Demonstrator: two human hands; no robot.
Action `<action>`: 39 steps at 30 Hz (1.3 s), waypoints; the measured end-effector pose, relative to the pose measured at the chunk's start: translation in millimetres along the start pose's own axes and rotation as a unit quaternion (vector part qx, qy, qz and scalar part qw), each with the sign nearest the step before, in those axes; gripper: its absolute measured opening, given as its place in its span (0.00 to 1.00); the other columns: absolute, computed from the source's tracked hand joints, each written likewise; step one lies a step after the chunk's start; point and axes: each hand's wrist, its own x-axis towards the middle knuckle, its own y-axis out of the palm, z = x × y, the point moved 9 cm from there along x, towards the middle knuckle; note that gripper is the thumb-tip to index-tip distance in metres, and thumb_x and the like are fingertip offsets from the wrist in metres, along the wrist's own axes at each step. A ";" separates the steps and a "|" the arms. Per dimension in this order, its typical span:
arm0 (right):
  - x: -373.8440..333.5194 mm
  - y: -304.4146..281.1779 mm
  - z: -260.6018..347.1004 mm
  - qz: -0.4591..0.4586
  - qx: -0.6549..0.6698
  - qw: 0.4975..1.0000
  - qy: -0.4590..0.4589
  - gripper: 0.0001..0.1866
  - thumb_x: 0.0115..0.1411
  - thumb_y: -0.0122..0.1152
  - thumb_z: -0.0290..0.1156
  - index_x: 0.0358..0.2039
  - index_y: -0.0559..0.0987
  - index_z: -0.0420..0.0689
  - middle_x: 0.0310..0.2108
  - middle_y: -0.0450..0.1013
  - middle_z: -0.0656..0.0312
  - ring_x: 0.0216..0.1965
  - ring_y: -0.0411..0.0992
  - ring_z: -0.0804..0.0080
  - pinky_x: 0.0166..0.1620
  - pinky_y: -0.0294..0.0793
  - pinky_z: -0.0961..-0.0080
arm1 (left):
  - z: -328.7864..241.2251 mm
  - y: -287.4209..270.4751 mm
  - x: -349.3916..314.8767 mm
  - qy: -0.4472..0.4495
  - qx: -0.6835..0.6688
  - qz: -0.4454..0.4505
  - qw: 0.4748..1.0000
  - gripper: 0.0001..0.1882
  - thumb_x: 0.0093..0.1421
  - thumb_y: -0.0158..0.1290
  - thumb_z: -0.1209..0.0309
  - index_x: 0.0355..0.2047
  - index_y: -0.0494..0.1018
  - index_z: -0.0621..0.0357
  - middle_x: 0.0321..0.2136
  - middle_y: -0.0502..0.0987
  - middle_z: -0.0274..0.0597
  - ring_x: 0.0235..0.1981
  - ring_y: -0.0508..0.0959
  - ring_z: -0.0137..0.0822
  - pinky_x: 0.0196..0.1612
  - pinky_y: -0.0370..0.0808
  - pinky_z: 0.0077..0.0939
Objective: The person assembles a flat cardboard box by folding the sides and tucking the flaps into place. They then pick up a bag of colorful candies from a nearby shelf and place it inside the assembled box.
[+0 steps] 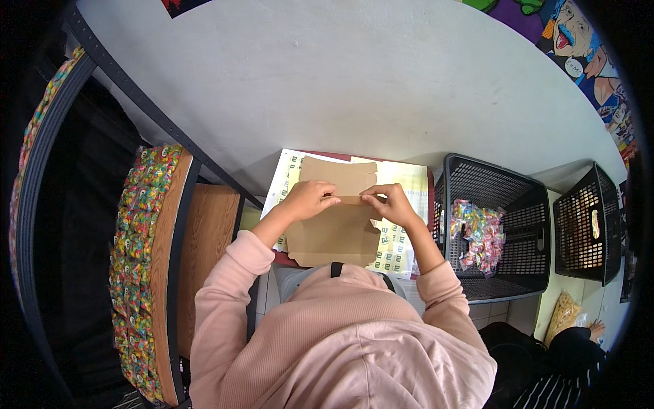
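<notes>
A flat brown cardboard box blank (332,235) lies in front of me, with notched flaps at its far and near edges. Across its middle, a narrow strip stands slightly raised between my hands. My left hand (312,198) pinches this strip with thumb and fingers from the left. On the right, my right hand (388,202) grips the strip's other end between thumb and fingertips. Beneath the cardboard are white and pale yellow printed sheets (395,247), spread over a dark red surface (430,204).
Right of the sheets stands a black plastic crate (494,170) holding colourful wrapped packets (479,235). Beyond it is a second black crate (589,225). A shelf (167,273) with rows of candy bags (139,273) rises on my left. Another person's hand (597,330) shows at lower right.
</notes>
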 end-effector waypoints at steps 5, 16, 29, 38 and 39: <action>-5.3 13.8 79.5 -0.092 -0.233 0.944 -0.216 0.07 0.45 0.61 0.29 0.26 0.77 0.42 0.21 0.73 0.57 0.25 0.71 0.62 0.34 0.69 0.70 | 0.4 -0.3 2.6 0.016 0.011 -0.026 0.999 0.15 0.53 0.50 0.57 0.24 0.70 0.57 0.22 0.73 0.45 0.25 0.72 0.45 0.28 0.68 0.35; 5.3 34.2 52.6 -0.043 -0.117 0.983 -0.137 0.02 0.46 0.58 0.28 0.22 0.77 0.44 0.21 0.73 0.58 0.25 0.72 0.61 0.34 0.68 0.68 | 11.7 0.7 -10.8 -0.003 -0.217 0.017 0.976 0.10 0.50 0.55 0.66 0.27 0.74 0.61 0.24 0.76 0.45 0.25 0.76 0.38 0.31 0.71 0.28; 9.9 25.5 62.1 -0.065 -0.156 0.972 -0.163 0.02 0.44 0.60 0.26 0.21 0.77 0.44 0.19 0.73 0.59 0.22 0.71 0.61 0.31 0.68 0.71 | 12.4 -15.6 -10.5 0.019 -0.130 -0.006 0.991 0.11 0.51 0.55 0.66 0.23 0.72 0.63 0.19 0.74 0.44 0.20 0.72 0.34 0.26 0.68 0.26; 16.5 24.7 48.7 -0.012 -0.110 0.989 -0.098 0.05 0.46 0.60 0.30 0.23 0.77 0.43 0.19 0.73 0.59 0.25 0.72 0.60 0.34 0.70 0.69 | 29.0 -15.4 -15.8 -0.045 -0.090 0.055 0.993 0.13 0.51 0.55 0.66 0.21 0.69 0.64 0.16 0.69 0.42 0.19 0.63 0.32 0.26 0.65 0.27; 15.0 21.9 58.4 -0.040 -0.127 0.982 -0.131 0.05 0.46 0.60 0.30 0.24 0.77 0.43 0.20 0.74 0.58 0.25 0.72 0.60 0.33 0.70 0.69 | 28.5 -15.3 -14.3 -0.040 -0.092 0.056 0.993 0.12 0.51 0.55 0.66 0.21 0.69 0.63 0.16 0.69 0.42 0.19 0.63 0.31 0.26 0.65 0.27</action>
